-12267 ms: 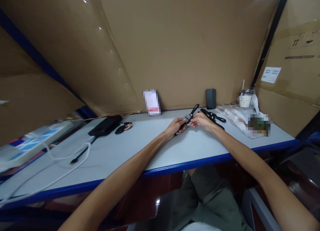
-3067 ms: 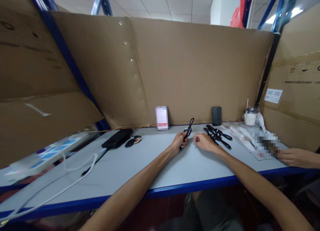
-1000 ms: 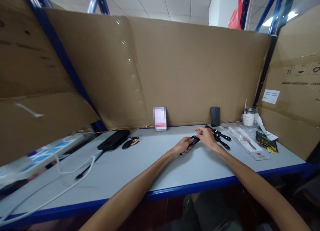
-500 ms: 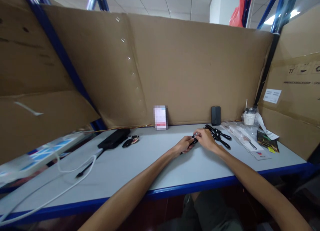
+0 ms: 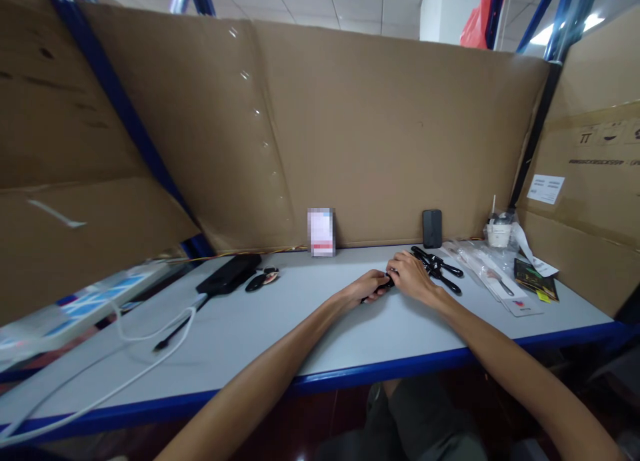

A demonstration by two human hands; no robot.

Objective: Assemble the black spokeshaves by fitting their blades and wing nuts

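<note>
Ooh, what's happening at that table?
Someone is holding a black tool in their left hand. Their right hand is up against it, and the fingers hide what they're touching. More black tools lie just to the right, and a dark phone-like thing stands behind those.

I see L hand (image 5: 369, 286) gripping blk tool (image 5: 389, 283) over table (image 5: 280, 274), R hand (image 5: 407, 274) at its far end; more blk tools (image 5: 436, 266) just beside.
</note>
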